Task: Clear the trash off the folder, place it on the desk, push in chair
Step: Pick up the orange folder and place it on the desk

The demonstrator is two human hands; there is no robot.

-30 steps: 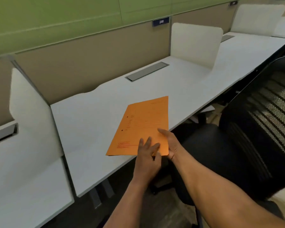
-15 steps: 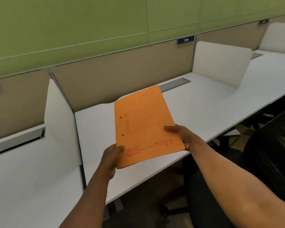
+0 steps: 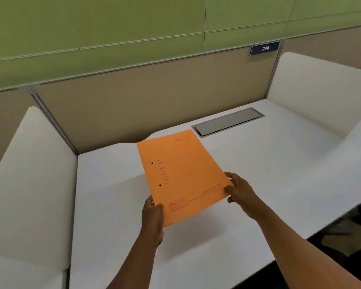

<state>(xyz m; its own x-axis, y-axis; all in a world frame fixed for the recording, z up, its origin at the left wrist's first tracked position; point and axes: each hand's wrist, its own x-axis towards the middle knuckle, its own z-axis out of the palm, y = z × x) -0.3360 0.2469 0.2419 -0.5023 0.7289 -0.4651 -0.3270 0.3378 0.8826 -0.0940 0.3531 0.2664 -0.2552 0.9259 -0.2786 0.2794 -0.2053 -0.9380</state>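
Orange folder [image 3: 181, 174] held up over the white counter [image 3: 269, 174], front end tipped toward the back wall. Left hand [image 3: 152, 217] closed on the near left corner, thumb on top by the red print. Right hand [image 3: 241, 191] closed on the near right edge, thumb on top, fingers [image 3: 229, 200] curled under (only partly seen). Nothing lying on top of the folder. Grey slot cover [image 3: 227, 124] set in the counter just past the folder's far corner. Blue sign [image 3: 265, 48] reading 248 up on the wall.
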